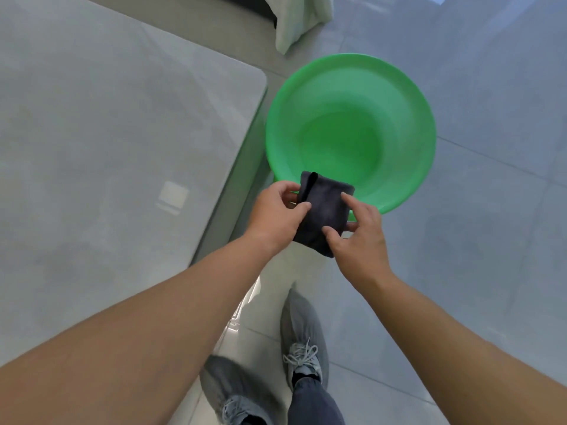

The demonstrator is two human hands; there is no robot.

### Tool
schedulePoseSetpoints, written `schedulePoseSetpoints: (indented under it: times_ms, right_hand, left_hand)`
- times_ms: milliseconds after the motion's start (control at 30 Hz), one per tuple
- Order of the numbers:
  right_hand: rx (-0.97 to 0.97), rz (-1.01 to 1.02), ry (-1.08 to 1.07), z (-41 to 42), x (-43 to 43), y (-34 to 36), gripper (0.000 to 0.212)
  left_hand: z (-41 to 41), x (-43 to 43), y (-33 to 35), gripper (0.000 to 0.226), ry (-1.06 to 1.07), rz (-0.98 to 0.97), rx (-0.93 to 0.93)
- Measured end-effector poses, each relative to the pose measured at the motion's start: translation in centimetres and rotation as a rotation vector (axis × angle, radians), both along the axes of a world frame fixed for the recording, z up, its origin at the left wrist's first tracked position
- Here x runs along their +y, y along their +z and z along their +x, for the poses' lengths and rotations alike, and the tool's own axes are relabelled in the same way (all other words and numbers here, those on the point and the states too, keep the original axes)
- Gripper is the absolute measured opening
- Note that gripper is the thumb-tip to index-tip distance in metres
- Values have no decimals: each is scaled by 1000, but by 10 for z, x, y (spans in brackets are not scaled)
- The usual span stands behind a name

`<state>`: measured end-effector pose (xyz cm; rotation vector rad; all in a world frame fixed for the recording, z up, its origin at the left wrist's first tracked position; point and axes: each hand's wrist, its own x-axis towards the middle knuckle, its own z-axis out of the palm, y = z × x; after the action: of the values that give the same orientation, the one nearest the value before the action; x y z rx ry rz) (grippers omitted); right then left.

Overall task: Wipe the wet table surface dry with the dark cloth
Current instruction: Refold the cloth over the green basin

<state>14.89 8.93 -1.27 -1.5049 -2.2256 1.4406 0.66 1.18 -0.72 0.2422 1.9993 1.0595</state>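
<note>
A folded dark cloth (325,210) hangs in the air between my hands, over the near rim of a green basin. My left hand (276,216) grips its left edge, thumb on top and fingers curled behind. My right hand (359,234) pinches the cloth's right side between thumb and fingers. The grey table (107,142) with a rounded corner fills the left of the view, glossy with a light reflection; the cloth is off to its right, not touching it.
A green plastic basin (399,96) stands on the tiled floor right of the table corner. A pale green cloth (294,23) hangs at the top. My two feet in grey shoes (303,342) stand on the floor below my hands.
</note>
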Motion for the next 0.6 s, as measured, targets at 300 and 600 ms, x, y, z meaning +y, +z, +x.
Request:
schedulePoseSetpoints:
  times_ms: [300, 600]
  right_hand:
    - [-41, -27, -1, 0, 8, -9, 77]
    - [-122, 30, 87, 1, 10, -12, 77]
  left_hand:
    - [-15, 1, 4, 63, -440, -41, 208]
    - [-25, 8, -4, 77, -675, -232, 318]
